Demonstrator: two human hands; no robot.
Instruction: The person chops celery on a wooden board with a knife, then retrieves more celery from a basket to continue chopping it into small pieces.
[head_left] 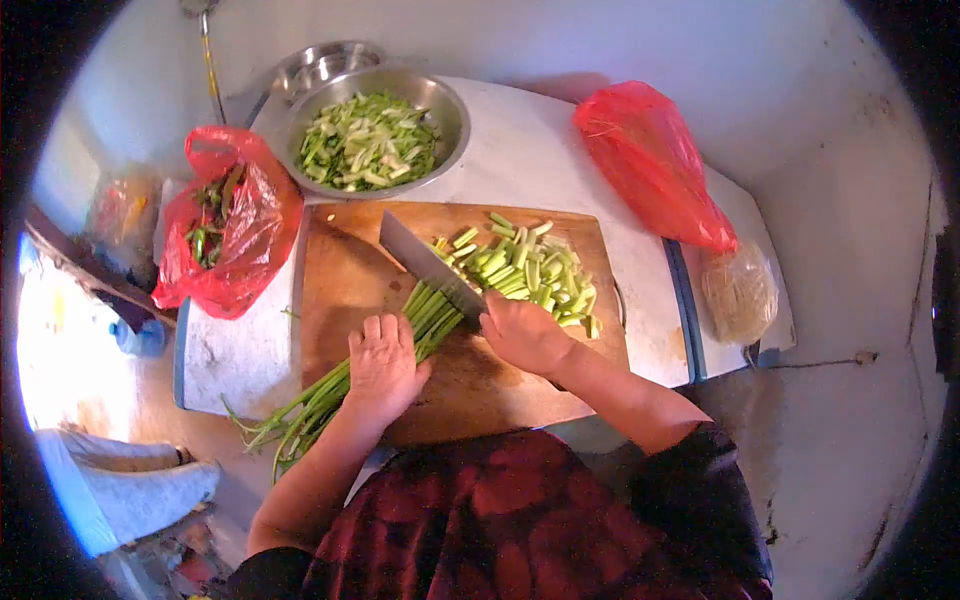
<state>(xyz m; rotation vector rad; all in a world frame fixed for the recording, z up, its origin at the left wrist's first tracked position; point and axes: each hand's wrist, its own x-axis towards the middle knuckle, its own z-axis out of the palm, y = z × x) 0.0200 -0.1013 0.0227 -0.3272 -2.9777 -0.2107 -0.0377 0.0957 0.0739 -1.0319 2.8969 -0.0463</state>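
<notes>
My left hand [385, 370] lies over a bundle of long green celery stalks [430, 312], its fingers curved round them against the wooden cutting board [335, 265]. Their thin ends trail past the board's near left edge. In my right hand [525, 335] is the handle of a cleaver [428, 264]. The broad blade stands across the cut ends of the bundle, slanting up to the left. Right beyond it, short chopped celery pieces [535, 268] are heaped on the board.
Behind the board, a steel bowl [457, 115] holds more chopped greens. Other metal bowls [325, 62] stand behind it. A red plastic bag [262, 225] with green vegetables lies left. Another red bag [645, 150] and a clear bag [740, 295] are on the right of the white table [510, 135].
</notes>
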